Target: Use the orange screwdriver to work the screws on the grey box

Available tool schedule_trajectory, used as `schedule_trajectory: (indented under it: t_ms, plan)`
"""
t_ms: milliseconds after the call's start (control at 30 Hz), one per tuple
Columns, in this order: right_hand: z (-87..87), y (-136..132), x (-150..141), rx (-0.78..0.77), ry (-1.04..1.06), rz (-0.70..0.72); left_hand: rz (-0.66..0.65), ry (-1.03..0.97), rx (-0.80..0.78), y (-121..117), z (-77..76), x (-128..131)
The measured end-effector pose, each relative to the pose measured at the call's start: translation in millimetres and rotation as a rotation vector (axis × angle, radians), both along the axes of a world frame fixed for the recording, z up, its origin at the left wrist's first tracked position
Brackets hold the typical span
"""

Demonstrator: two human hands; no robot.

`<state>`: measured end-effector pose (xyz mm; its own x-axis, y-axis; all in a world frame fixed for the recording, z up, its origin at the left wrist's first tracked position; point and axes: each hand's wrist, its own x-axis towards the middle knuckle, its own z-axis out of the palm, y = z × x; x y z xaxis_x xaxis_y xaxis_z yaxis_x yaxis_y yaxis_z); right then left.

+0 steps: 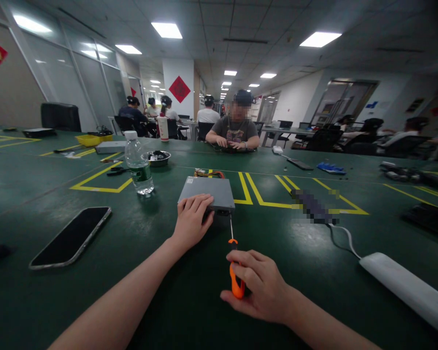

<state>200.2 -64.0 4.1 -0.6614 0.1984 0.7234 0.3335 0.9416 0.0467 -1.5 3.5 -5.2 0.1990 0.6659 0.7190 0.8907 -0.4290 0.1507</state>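
A grey metal computer power supply lies flat on the green table, its socket side facing me and its bundle of coloured wires at the back. My left hand grips its front left part, fingers over the top and thumb against the front face. In my right hand is an orange and black screwdriver, held by the handle between thumb and fingers. The shaft points away from me, and its tip meets the lower right corner of the power supply's front. Whether the tip sits in a screw is too small to tell.
On the left are a phone, a water bottle and a metal bowl of small dark parts. A white power strip with a cable lies right. Blue gloves lie further back. Across the table sits a person.
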Motion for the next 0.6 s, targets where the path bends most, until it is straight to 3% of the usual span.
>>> schedule_trajectory:
  t_ms: [133,267,433,600]
  plan:
    - [-1.9,0.4,2.2,-0.082,-0.035,-0.001,0.001,0.000,-0.002,-0.8,0.6,-0.2]
    - [4.3,-1.3,0.6,-0.011,-0.128,-0.005,0.006,0.005,0.003,-0.9,1.0,-0.2]
    - [0.3,0.4,0.4,0.034,-0.024,-0.011,0.010,0.011,0.004,-0.4,0.5,0.1]
    - [1.7,-0.9,2.4,-0.052,-0.031,-0.001,0.005,0.008,0.006,-0.5,0.9,0.0]
